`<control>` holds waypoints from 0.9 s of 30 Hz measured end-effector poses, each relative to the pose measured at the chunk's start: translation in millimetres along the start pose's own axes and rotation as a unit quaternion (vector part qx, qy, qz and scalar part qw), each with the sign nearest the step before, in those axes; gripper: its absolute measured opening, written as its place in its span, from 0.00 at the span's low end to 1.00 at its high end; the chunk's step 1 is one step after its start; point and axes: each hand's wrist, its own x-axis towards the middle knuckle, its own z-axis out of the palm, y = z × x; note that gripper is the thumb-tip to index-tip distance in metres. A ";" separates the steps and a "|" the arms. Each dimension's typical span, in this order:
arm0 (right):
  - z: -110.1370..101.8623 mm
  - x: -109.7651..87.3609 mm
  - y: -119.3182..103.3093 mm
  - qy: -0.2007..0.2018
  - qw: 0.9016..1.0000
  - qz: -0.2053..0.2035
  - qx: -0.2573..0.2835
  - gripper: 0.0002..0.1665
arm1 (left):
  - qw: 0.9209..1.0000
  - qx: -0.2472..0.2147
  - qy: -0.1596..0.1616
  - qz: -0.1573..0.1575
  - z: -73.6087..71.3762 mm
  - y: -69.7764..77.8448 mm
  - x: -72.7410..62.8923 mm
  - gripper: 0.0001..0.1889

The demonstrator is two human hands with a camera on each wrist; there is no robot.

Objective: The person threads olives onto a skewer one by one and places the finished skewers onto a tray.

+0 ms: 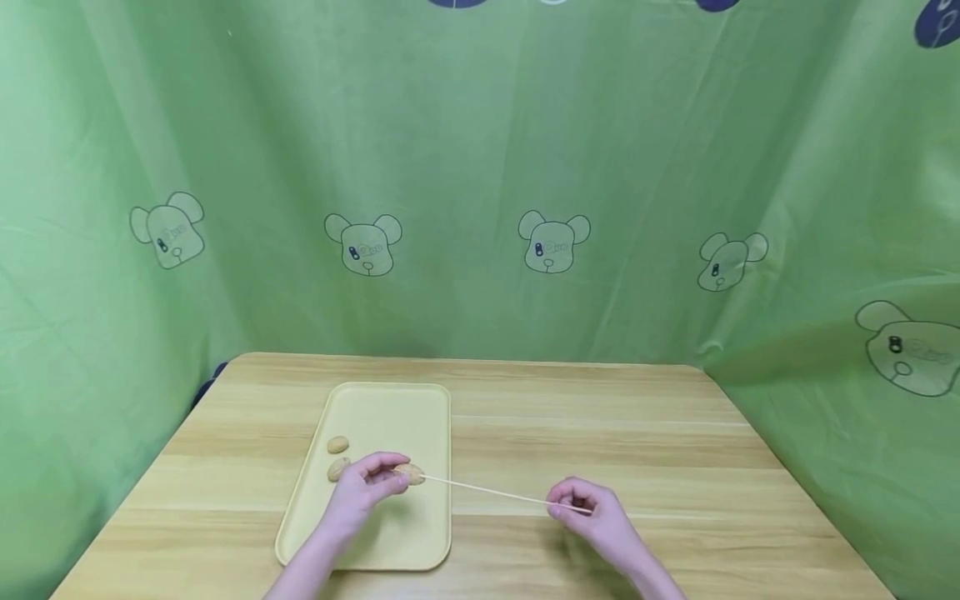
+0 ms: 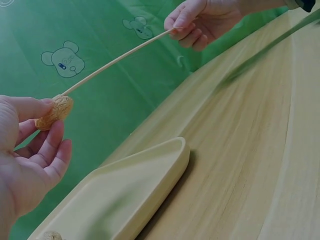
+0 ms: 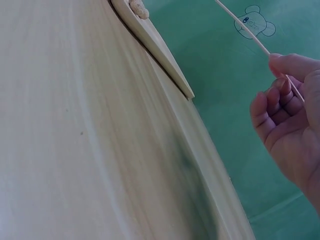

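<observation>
In the head view my left hand (image 1: 358,496) is above the tray and pinches an oval, golden-brown piece with a wrinkled crust (image 1: 412,474). The left wrist view shows this crusty piece (image 2: 56,111) between thumb and fingers. A thin wooden skewer (image 1: 495,492) runs from its right end across to my right hand (image 1: 596,518), which pinches the other end between thumb and fingertips. Held this way, the skewer (image 2: 115,61) spans the space between both hands, above the table. I cannot tell how deep its tip sits in the piece.
A pale yellow rectangular tray (image 1: 408,546) lies on the left part of the wooden table (image 1: 600,433). Two similar brown pieces, one farther back (image 1: 337,444) and one partly behind my left hand (image 1: 337,470), rest in it. Green curtains (image 1: 457,150) surround the table.
</observation>
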 end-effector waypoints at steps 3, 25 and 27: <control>-0.2 -1.2 0.2 -0.001 1.000 -0.009 0.008 0.04 | 1.000 -0.005 -0.001 -0.002 0.4 -0.2 -0.2 0.20; 13.7 -1.8 0.5 0.026 0.997 -0.008 0.068 0.02 | 0.999 -0.026 -0.023 0.030 -1.6 1.8 -3.2 0.20; 15.1 -1.9 -0.5 0.025 0.997 -0.011 0.071 0.02 | 0.999 -0.033 -0.022 0.036 -1.5 1.9 -3.9 0.20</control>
